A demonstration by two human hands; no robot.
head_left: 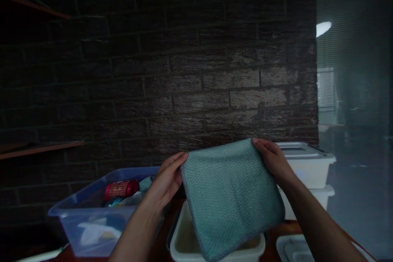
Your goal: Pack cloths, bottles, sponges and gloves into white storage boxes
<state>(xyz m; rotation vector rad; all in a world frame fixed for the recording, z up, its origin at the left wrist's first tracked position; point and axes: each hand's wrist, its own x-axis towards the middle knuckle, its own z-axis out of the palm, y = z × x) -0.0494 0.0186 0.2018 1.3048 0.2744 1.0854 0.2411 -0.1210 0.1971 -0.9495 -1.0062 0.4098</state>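
Observation:
A teal cleaning cloth (233, 196) with a dark stitched edge hangs spread between my two hands. My left hand (168, 178) pinches its upper left corner, and my right hand (272, 157) grips the upper right corner. Below the cloth stands a white plastic bin (181, 249), partly hidden by it; what shows of its inside is dim.
To the left, a blue translucent tub (89, 213) holds a red patterned item (121, 189) and other things. Two stacked white lidded boxes (310, 172) stand at right, by a lid (291, 247). A brick wall (199, 90) rises behind; shelves (39, 147) jut out at left.

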